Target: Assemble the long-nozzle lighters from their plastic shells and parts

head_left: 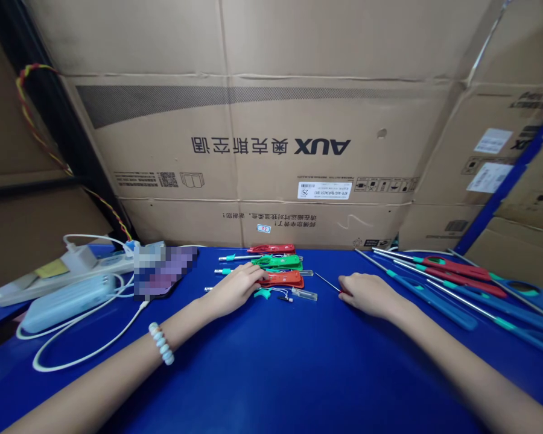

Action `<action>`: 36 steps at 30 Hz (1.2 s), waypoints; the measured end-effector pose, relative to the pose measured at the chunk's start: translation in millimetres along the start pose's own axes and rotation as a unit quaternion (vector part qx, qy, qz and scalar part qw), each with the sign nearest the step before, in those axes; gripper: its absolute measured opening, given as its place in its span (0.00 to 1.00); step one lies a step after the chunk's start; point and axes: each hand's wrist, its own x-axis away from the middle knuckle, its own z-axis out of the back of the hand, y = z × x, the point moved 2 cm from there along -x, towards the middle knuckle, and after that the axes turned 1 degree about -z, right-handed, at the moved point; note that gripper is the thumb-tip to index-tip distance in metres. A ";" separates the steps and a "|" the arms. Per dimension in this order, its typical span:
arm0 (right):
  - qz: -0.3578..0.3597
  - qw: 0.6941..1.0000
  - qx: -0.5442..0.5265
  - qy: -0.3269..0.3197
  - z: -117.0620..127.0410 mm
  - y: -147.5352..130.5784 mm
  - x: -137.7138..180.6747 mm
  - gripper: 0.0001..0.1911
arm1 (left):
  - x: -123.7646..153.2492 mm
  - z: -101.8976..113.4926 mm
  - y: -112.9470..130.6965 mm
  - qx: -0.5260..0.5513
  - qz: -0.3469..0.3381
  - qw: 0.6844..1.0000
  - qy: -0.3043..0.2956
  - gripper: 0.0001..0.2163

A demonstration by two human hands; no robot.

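Observation:
My left hand [238,288] rests palm down on the blue table [271,361], fingers loosely curled against a red flat-handled tool [284,279]. Behind it lie a green tool [280,261] and another red tool [271,248], each with a metal shaft pointing left. My right hand [365,293] lies on the table with its fingers pinched on the near end of a thin metal needle [326,281]. A small clear plastic cap [304,294] and a teal clip [263,293] lie between the hands. A beaded bracelet [161,342] circles my left wrist.
Several long rods with red and blue handles [452,280] lie at the right. A white power strip [63,271], a pale blue power bank [67,299] and white cables [85,346] sit at the left, beside a blurred object. Cardboard boxes [271,150] wall off the back.

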 end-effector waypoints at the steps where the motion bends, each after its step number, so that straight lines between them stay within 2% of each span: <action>1: 0.000 1.000 -0.001 0.000 0.1 0.0 0.0 0.10 | 0.6 -0.7 -0.7 0.006 -0.001 1.000 0.003 0.08; 13: 0.009 1.000 0.013 0.001 3.4 -0.2 -0.1 0.08 | 17.7 -7.5 4.0 0.065 -0.007 0.997 0.028 0.07; 23: 0.006 1.000 0.011 0.011 -0.4 -0.3 -1.7 0.08 | 42.8 -1.7 33.3 0.078 0.007 0.997 -0.004 0.08; 27: 0.010 0.999 -0.003 0.044 7.0 -4.7 2.3 0.08 | 55.6 -1.0 45.7 0.083 0.021 0.996 -0.028 0.08; 29: 0.034 0.997 -0.016 0.070 13.5 -11.5 6.7 0.08 | 61.3 -1.0 51.4 0.084 0.027 0.995 -0.037 0.08; 31: 0.100 0.991 -0.045 0.080 17.4 -21.9 11.5 0.13 | 65.8 -0.9 56.8 0.084 0.031 0.995 -0.043 0.08; 33: 0.189 0.975 -0.095 0.069 17.5 -33.5 15.9 0.19 | 68.9 -0.9 61.6 0.086 0.034 0.994 -0.050 0.08; 36: 0.244 0.958 -0.145 0.030 12.4 -44.3 19.1 0.16 | 71.5 -0.9 66.8 0.085 0.037 0.994 -0.060 0.08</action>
